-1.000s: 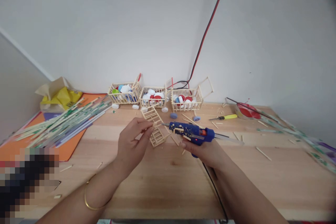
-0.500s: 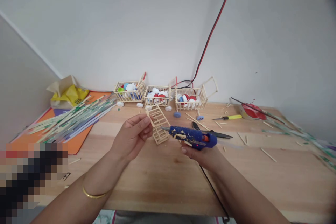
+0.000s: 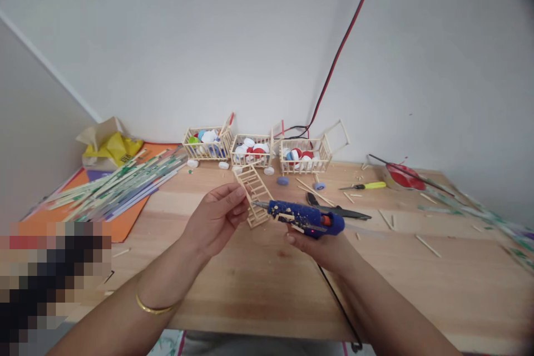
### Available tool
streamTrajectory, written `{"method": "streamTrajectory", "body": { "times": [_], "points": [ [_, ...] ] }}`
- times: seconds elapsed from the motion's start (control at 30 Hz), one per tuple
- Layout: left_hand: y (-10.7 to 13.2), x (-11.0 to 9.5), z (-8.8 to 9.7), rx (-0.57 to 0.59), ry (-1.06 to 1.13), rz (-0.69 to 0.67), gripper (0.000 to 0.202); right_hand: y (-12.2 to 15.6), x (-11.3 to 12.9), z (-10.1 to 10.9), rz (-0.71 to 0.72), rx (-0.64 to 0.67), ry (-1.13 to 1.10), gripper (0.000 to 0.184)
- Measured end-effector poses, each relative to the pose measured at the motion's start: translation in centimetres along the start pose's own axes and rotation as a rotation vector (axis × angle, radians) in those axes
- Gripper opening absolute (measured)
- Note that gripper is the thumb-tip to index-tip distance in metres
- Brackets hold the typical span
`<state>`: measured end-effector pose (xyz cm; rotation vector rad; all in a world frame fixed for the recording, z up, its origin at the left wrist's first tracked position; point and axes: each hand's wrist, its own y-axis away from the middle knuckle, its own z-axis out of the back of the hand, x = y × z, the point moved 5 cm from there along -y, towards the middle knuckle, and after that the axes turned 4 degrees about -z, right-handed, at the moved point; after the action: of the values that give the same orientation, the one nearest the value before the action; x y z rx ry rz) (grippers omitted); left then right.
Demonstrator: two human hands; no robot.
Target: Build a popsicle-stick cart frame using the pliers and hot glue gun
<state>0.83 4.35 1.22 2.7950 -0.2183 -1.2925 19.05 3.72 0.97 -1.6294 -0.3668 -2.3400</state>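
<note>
Glue gun (image 3: 302, 218) angled at a stick frame (image 3: 255, 184): apparently a gluing step.
From the frame, tabletop (image 3: 250, 295) runs at six o'clock to its near edge, leaving wrist room; the right hand (image 3: 321, 247) clasps the gun at four; the left hand (image 3: 217, 217), apart, pinches the frame at eight. Precise nozzle (image 3: 261, 204) control seems called for. A black tool (image 3: 348, 212) crowds three, baskets (image 3: 252, 163) twelve.

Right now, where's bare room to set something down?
Bare pale wooden tabletop lies between the left forearm and the black cord of the blue glue gun. Crowded: wooden sticks on orange sheeting, left; three wooden carts behind.
</note>
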Motion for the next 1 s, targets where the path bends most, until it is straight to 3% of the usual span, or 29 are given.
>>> {"method": "streamTrajectory", "body": {
  "times": [0.27, 0.5, 1.0],
  "points": [
    [0.03, -0.06, 0.02, 0.004, 0.005, -0.004, 0.013, 0.05, 0.38, 0.24, 0.021, -0.060, 0.054, 0.023],
    [0.06, -0.15, -0.09, 0.005, 0.023, -0.001, 0.015, -0.11, 0.78, 0.14, 0.110, -0.025, 0.092, 0.019],
    [-0.06, 0.02, 0.04, 0.016, 0.018, 0.015, 0.015, 0.01, 0.07, 0.38, 0.036, -0.098, 0.097, 0.025]
  ]
}}
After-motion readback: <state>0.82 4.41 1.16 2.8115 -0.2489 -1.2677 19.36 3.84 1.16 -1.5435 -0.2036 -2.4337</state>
